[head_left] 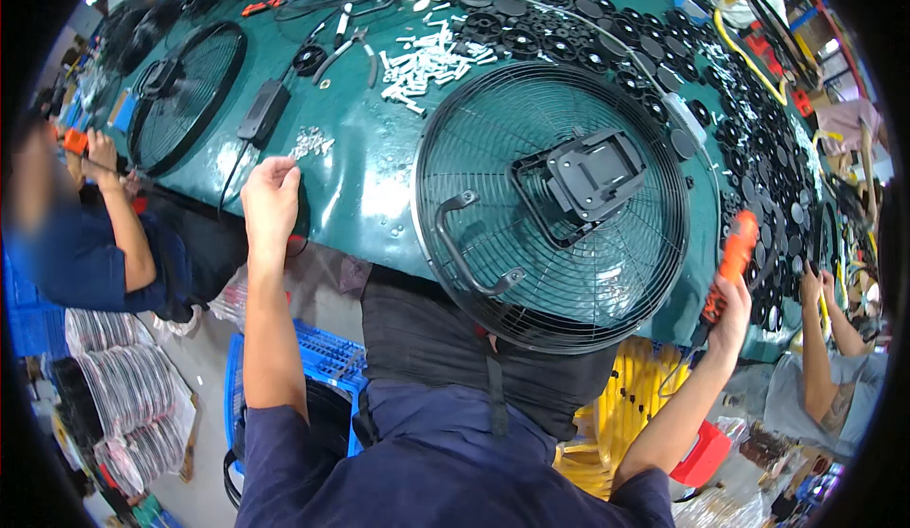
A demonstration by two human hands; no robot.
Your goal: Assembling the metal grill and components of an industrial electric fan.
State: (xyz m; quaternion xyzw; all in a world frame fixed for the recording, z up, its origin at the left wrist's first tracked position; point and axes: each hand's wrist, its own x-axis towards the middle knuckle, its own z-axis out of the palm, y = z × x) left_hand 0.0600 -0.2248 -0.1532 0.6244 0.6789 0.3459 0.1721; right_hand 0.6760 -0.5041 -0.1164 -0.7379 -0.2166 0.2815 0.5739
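Observation:
A round black fan guard (474, 149) of wire rings lies on the green table (365, 182) at its near edge. A black square housing (597, 175) on a bracket sits over its centre, and a curved black handle (444, 229) is fixed near its left rim. My right hand (730, 315) is wrapped round an orange and black power screwdriver (737, 248), held upright to the right of the guard. My left hand (270, 206) is over the table's front edge, fingers curled together; what they hold, if anything, is hidden. Just beyond it lies a small heap of screws (313, 142).
A black box with a cable (263, 111), pliers (353, 49) and many white plastic pieces (427, 63) lie farther back. Black round parts (540, 30) cover the right side. At left, a co-worker's hand (100, 158) is beside another fan guard (185, 97). Other people work at right.

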